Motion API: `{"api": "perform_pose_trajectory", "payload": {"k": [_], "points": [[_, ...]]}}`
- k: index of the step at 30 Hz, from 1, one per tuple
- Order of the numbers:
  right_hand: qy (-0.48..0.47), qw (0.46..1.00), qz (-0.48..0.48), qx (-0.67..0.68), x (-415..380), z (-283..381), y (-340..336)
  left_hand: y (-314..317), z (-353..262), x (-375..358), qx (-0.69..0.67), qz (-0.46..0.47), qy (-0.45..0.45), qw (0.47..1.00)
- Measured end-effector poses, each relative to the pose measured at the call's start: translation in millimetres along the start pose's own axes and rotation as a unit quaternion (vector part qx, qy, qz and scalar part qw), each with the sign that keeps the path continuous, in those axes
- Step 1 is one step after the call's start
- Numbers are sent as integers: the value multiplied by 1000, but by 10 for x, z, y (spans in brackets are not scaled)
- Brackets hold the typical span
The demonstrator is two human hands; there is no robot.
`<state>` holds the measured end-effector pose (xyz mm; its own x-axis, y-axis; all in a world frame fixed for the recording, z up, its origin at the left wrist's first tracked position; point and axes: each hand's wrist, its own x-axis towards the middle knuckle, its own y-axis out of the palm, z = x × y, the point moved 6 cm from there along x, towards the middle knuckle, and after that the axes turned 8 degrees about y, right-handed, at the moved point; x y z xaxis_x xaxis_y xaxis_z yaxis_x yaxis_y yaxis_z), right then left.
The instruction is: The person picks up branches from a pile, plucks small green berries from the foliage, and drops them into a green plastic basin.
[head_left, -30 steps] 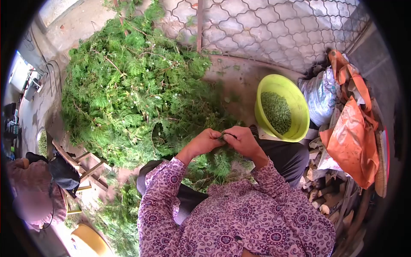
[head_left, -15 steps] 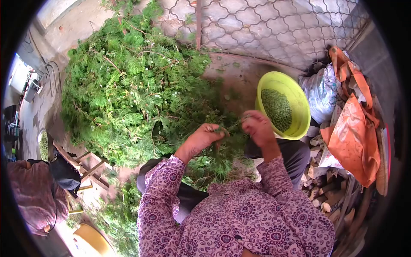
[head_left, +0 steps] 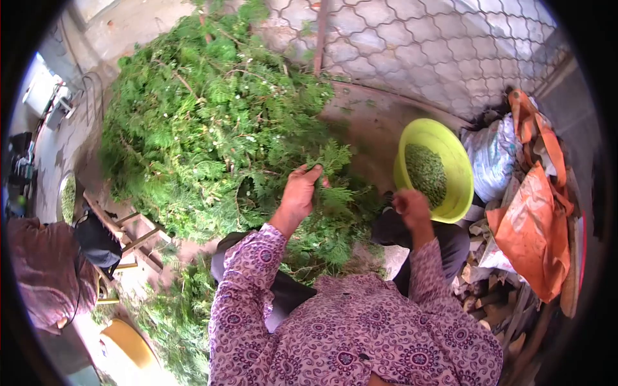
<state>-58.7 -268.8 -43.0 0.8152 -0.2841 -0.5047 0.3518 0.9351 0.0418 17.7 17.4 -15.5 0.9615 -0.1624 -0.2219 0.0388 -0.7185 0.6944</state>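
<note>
A leafy green sprig (head_left: 335, 161) is pinched in my left hand (head_left: 300, 194), in front of a large heap of cut green branches (head_left: 193, 128). My right hand (head_left: 413, 207) is closed with curled fingers beside the near-left rim of a yellow-green basin (head_left: 458, 161); whatever it may hold is hidden. Small green pieces (head_left: 425, 175) are piled inside the basin. Some foliage also hangs between my knees, below my left hand.
A wire mesh panel (head_left: 412, 51) stands at the back. To the right are a white sack (head_left: 490, 157), an orange bag (head_left: 531, 235) and firewood (head_left: 492, 305). Another person (head_left: 48, 273) sits at the left near a wooden frame (head_left: 141, 241) and a yellow tub (head_left: 129, 344).
My right hand has moved away from my left, toward the basin. My left hand has risen slightly with the sprig. The whole view has shifted a little.
</note>
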Motion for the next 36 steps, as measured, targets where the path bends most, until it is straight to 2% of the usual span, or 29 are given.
{"api": "perform_pose_trajectory", "payload": {"k": [1,3,4,6,7,9,10,12,13,14,16,17,18,19,20,21,22,23,24,25,26,28,29,30,32,34,36], "points": [[47,998,48,-5,-112,-205,348,30,-24,-27,-7,-24,6,1000],[144,950,262,94,-563,-405,1161,39,14,4,-6,-13,22,1000],[149,947,269,94,-661,-403,1419,58,36,32,-9,10,32,999],[298,887,300,186,-842,-516,1801,32,55,31,-17,-6,31,999],[301,885,302,186,-792,-546,1831,62,25,-1,-26,-11,21,999],[236,903,301,193,-581,-510,1873,9,19,43,-21,1,33,999],[237,903,303,192,-551,-451,1883,14,-21,44,-20,0,35,999],[202,934,227,187,-419,-277,1727,-2,-169,27,-15,-39,95,995],[179,940,208,200,-274,-208,1591,-62,-182,41,33,-38,137,989],[157,946,188,213,-114,-128,1432,-170,-76,100,32,-40,137,989],[86,972,86,203,147,211,1145,-456,129,161,271,-137,133,943],[30,979,68,192,178,410,1149,-421,99,88,271,-135,130,944],[-27,982,49,180,170,625,1165,-213,33,-2,430,-10,128,894],[-69,980,61,178,121,811,1299,-45,69,-95,570,116,122,804],[-112,975,73,175,3,969,1498,-23,99,-136,570,122,122,804],[-148,976,94,127,-203,1081,1775,80,224,-209,684,227,126,682],[-181,974,114,78,-426,1173,2079,145,362,-284,772,322,125,533],[-208,957,200,-20,-712,1174,2400,151,380,-311,798,330,70,499],[-267,896,338,-107,-1059,1131,2695,-32,523,-291,658,297,329,609],[-375,779,402,-302,-1478,1214,2903,-107,604,-252,655,304,326,609],[-372,784,395,-301,-1512,1286,2910,-145,608,-208,652,283,351,609],[-295,787,473,-265,-1485,1309,2934,-224,594,-143,644,237,398,609],[-293,837,402,-227,-1180,1296,2817,-268,547,-133,639,210,420,609],[-277,873,350,-197,-808,1233,2644,-118,432,-197,798,318,167,484],[-198,937,210,-198,-428,1191,2178,8,241,-302,824,304,167,447],[-209,933,164,-243,-85,931,1711,-35,202,-290,826,301,173,444],[-176,939,140,-261,73,605,1281,2,64,-242,860,266,143,412]]}}
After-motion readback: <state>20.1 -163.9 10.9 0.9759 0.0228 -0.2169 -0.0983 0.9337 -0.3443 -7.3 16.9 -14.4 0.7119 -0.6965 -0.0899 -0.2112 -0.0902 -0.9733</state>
